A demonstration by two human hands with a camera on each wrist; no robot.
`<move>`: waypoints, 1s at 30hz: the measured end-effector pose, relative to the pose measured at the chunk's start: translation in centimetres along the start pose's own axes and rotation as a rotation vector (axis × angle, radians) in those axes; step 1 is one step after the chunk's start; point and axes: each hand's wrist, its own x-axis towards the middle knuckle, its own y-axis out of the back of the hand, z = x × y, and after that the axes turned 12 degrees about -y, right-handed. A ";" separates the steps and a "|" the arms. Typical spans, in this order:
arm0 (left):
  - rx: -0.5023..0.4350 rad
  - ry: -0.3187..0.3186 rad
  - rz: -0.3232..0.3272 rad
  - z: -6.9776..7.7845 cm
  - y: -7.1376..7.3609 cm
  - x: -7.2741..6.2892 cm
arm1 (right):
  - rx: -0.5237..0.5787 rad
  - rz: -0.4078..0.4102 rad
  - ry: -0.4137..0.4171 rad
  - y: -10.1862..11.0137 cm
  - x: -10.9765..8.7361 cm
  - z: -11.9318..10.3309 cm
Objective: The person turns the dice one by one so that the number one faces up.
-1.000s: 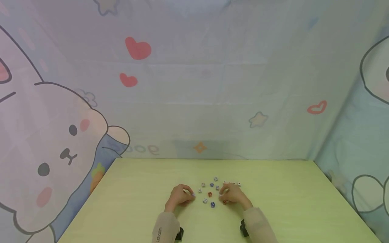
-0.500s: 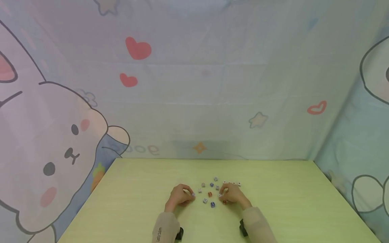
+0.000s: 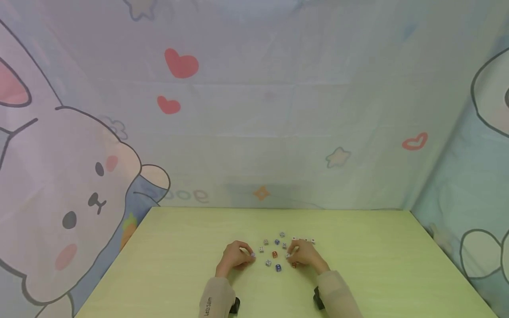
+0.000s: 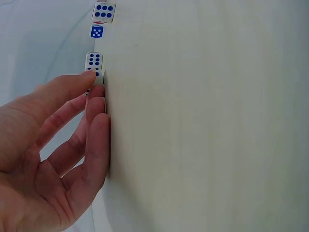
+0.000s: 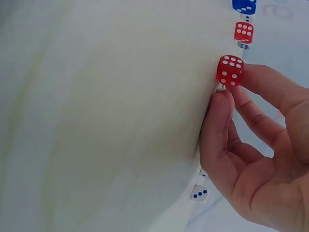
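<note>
L hand (image 3: 235, 256), R hand (image 3: 305, 253), ea. pinching wht die (image 4: 100, 78), L's blue-pipped

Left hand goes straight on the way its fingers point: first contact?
Probably the white die just right of the left hand, slightly farther from the person. Height is unclear, so the hand might only graze that die or clear it.

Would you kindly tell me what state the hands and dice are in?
Left hand: pinching a white die
Right hand: pinching another white die
Red dice: on the table
Blue dice: on the table
White dice row: partly hidden
Other white dice: scattered on the table
</note>
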 end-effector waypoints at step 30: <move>0.005 -0.017 -0.002 -0.2 -0.1 0.1 | 0.053 -0.033 -0.016 0.3 -0.1 -0.1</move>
